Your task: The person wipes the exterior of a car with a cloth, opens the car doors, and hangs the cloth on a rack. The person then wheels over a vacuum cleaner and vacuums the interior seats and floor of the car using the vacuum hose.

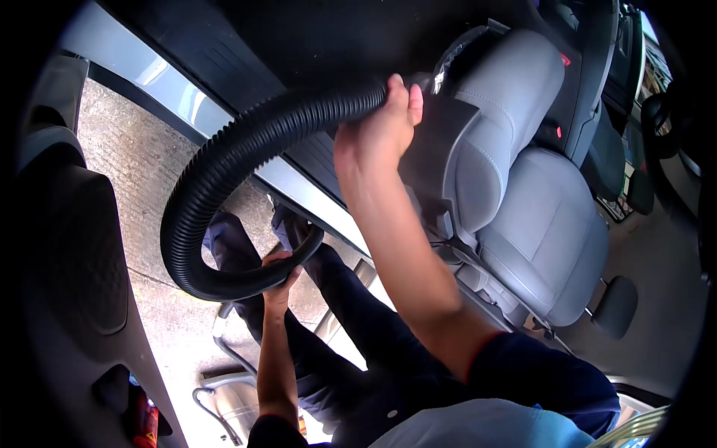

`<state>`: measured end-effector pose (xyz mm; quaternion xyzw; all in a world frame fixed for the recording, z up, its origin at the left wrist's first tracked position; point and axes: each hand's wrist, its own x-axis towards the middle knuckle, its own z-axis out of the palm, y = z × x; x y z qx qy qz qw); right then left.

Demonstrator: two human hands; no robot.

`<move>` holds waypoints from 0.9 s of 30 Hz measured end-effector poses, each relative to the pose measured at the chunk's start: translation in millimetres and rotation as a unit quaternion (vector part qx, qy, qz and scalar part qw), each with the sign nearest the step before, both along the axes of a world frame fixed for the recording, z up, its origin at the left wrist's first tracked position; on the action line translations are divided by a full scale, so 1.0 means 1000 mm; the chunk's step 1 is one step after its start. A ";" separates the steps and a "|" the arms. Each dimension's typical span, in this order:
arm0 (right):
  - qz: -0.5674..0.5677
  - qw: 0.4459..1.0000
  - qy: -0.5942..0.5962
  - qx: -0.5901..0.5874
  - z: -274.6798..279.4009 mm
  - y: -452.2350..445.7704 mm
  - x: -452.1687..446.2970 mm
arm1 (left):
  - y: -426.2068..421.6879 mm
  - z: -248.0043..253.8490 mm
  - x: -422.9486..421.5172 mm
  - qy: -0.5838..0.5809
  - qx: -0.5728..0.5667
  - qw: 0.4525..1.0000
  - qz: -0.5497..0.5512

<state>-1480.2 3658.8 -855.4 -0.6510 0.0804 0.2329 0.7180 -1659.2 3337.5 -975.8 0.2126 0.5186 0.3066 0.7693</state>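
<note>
A thick black corrugated vacuum hose (196,198) bends in a wide loop from the car's footwell down past the door sill. My right hand (388,123) is closed around its upper stretch, beside the grey front seat; the hose's far end is hidden behind that hand. Lower down, my left hand (279,280) wraps around the same hose, just above my legs. Beyond the left hand the hose curves up between my legs and the sill.
A grey car seat (545,231) fills the right side. The white door sill (310,190) crosses diagonally, with dark floor (328,33) beyond it. The open door panel (75,246) stands at left, a red can-like item (146,422) in its pocket. Concrete ground (134,172) lies below, with metal tubing (224,340).
</note>
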 end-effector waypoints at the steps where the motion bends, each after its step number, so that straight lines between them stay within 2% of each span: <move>1: 0.011 0.999 0.007 -0.042 -0.011 -0.006 0.009 | 0.000 0.000 0.000 -0.003 -0.029 1.000 -0.008; 3: -0.012 0.986 0.014 -0.163 -0.043 -0.016 0.050 | -0.003 0.011 -0.004 -0.002 -0.066 0.997 -0.026; 6: -0.003 0.986 -0.022 -0.163 -0.065 0.002 0.099 | 0.006 0.001 -0.001 0.026 -0.057 0.998 -0.016; 8: 0.048 0.988 0.009 -0.147 -0.059 -0.004 0.088 | 0.015 0.005 0.000 0.035 -0.070 0.997 -0.026; 9: 0.076 0.988 0.019 -0.133 -0.048 0.000 0.079 | 0.006 -0.001 0.005 0.023 -0.039 0.999 0.009; 10: 0.123 0.987 0.035 -0.096 -0.041 -0.005 0.052 | 0.008 -0.001 0.008 0.015 -0.044 0.999 0.020; 12: 0.148 0.984 0.041 -0.090 -0.046 -0.001 0.045 | 0.013 0.005 0.009 -0.005 -0.057 0.998 0.029; 15: 0.158 0.976 -0.031 -0.144 -0.071 0.018 0.047 | 0.018 0.011 0.005 -0.007 -0.089 0.996 0.032; 18: 0.178 0.969 -0.026 -0.170 -0.053 0.001 0.022 | 0.022 0.011 0.007 -0.011 -0.090 0.995 0.031; 21: 0.160 0.973 -0.046 -0.158 -0.046 0.007 0.048 | 0.019 0.010 0.011 -0.023 -0.091 0.994 0.048; 23: 0.122 0.980 -0.037 -0.150 -0.058 0.019 0.076 | 0.016 0.012 0.007 -0.006 -0.075 0.997 0.005; 25: 0.201 0.967 -0.023 -0.155 -0.084 0.037 0.084 | 0.018 0.006 0.010 -0.015 -0.057 0.998 0.000; 27: 0.220 0.962 -0.006 -0.160 -0.076 0.046 0.074 | 0.018 0.006 0.010 -0.023 -0.060 0.998 0.009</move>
